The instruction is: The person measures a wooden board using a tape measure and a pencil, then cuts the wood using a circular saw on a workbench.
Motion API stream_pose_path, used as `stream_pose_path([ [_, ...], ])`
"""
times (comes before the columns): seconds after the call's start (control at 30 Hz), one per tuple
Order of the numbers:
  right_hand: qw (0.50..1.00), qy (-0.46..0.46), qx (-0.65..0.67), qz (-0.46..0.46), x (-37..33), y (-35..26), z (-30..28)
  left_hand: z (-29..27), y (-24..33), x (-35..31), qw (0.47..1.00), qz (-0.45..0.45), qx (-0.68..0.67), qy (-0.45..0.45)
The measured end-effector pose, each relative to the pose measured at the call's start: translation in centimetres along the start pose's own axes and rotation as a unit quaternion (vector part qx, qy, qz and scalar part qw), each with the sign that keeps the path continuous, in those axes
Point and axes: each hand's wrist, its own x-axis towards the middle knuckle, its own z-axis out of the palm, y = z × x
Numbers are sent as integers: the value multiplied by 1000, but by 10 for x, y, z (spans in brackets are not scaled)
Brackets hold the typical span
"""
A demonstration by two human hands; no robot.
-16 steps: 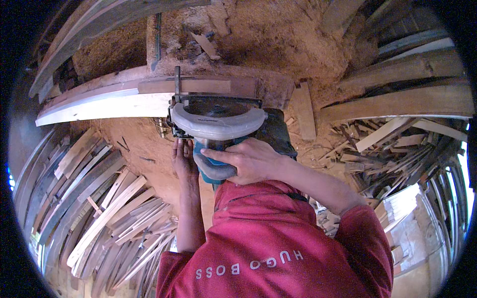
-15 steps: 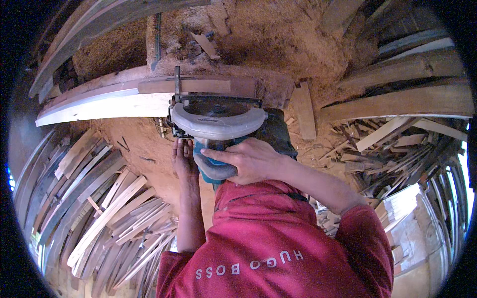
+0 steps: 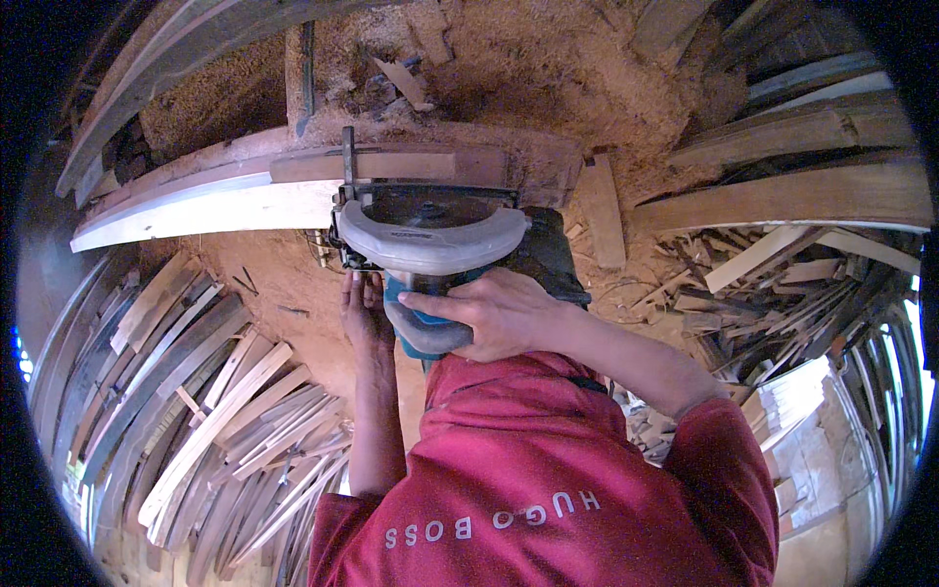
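A circular saw (image 3: 421,245) with a pale curved blade guard and a teal body rests across a light wooden plank (image 3: 210,210), close in front of my body. My right hand (image 3: 514,318) is closed around its dark rear handle, the index finger lying forward along the grip. My left hand (image 3: 365,313) is palm up at the left edge of the saw's base, fingers curled upward. Its fingertips are hidden there, so what they hold cannot be made out. A thin guide bar (image 3: 348,152) sticks out from the saw beyond a narrow brown strip (image 3: 411,166) on the plank.
Stacked boards and offcuts (image 3: 225,391) lie at the left. A heap of scrap wood (image 3: 753,284) and long beams (image 3: 792,196) are at the right. Sawdust (image 3: 567,78) covers the ground beyond. A short board (image 3: 602,210) lies right of the saw.
Very little differs: the saw and my right hand have shifted slightly to the right. My left hand stays at the base's left edge.
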Motion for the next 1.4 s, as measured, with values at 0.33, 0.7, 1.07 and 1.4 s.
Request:
stream_pose_path([
  [0.33,1000,-6,-11,14,0,-4,-4,-1,-1,1,999,-7,-21,-32],
  [0.7,999,-31,-18,37,1,-5,-5,6,-1,-4,1000,19,4,-14],
  [1.07,999,-35,-9,38,1,-2,-3,6,1,-8,999,28,19,-9],
  [1.4,998,-53,-6,36,2,-2,-9,-7,-2,0,1000,19,12,-15],
])
